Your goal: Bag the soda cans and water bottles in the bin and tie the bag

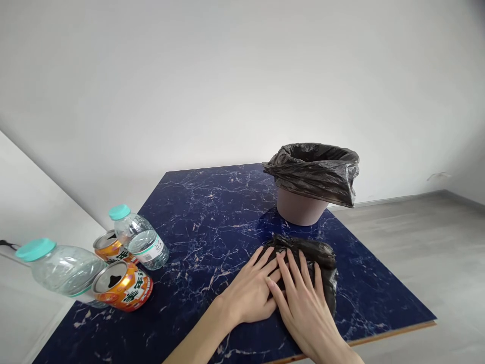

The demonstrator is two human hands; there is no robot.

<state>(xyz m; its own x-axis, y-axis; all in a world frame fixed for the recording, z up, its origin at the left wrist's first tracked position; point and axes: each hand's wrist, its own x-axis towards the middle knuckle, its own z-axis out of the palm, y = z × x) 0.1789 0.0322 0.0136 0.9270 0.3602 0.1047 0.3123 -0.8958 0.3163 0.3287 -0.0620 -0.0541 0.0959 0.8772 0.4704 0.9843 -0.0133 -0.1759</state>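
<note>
A folded black plastic bag [326, 255] lies near the front edge of the dark blue marbled table [212, 222]. Both palms face down on it. My left hand [255, 285] covers the bag's left part with fingers stretched out, and my right hand [305, 303] lies spread over its middle, thumb overlapping the left fingers. Much of the bag is hidden under the hands. Just behind it stands a light bin [302, 207], lined with a black garbage bag [318, 174] whose edge is folded over the rim.
On the table's left side stand a large clear bottle [68, 268] and a smaller one [146, 240], both with turquoise caps. Two opened orange cans, a front can [131, 293] and a rear can [109, 245], stand among them. A white wall [212, 86] rises behind.
</note>
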